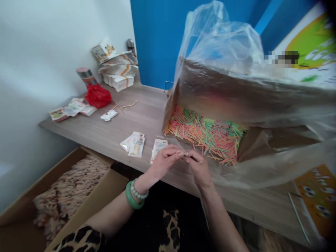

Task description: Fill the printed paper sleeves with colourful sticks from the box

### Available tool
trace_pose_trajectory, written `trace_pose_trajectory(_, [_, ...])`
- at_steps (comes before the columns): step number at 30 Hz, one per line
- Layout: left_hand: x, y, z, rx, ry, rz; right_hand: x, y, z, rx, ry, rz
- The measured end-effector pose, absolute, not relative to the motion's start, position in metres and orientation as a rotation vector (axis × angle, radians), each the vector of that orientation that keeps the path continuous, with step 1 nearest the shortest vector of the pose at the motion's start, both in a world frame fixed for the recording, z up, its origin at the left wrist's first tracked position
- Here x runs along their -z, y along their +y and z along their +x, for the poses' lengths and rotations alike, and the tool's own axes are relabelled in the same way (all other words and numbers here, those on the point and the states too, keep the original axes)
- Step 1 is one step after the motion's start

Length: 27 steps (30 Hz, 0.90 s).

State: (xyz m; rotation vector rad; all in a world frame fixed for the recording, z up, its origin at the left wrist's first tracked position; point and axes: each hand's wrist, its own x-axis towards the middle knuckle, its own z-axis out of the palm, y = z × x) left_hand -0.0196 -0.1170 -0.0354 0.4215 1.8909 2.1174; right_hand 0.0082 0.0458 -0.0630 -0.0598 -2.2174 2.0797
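Observation:
My left hand [166, 158] and my right hand [198, 167] meet fingertip to fingertip over the table's front edge. Both are closed in a pinch, and whatever sits between the fingers is too small to make out. Just behind my left hand lies a small printed packet [158, 147], partly covered by it. Farther left, a few more printed packets [135, 144] overlap on the table. Beyond my right hand, thin coloured sticks [207, 134] in pink, green, yellow and orange fill the bottom of a cardboard box [223, 91] lined with clear plastic [225, 38].
On the table [141, 115] stand stacked printed packs [118, 71], a red plastic bag [98, 95], a crumpled white item [109, 115] and flat packets [73, 107]. An open carton [111, 189] of many wrapped pieces [70, 192] is below left. An orange printed sheet [319, 196] lies right.

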Motion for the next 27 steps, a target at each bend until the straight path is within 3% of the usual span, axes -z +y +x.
trace_pose_trajectory(6, [0.032, -0.145, -0.018, -2.143, 2.051, 0.272, 0.064, 0.004, 0.002, -2.261, -2.330, 0.084])
trace_pose_trajectory(12, [0.056, -0.186, -0.028, -1.695, 2.770, 0.168, 0.086, -0.024, 0.005, -2.246, -2.499, 0.072])
trace_pose_trajectory(19, [0.099, -0.233, -0.073, -0.857, 3.260, 0.063, 0.080, -0.047, 0.011, -1.354, -2.922, 0.485])
trace_pose_trajectory(23, [0.100, -0.255, -0.079, -0.718, 3.327, -0.036, 0.069, -0.081, -0.002, -0.623, -3.011, 0.841])
trace_pose_trajectory(27, [0.102, -0.279, -0.080, -0.594, 3.254, -0.183, 0.067, -0.116, -0.020, -0.257, -3.082, 0.763])
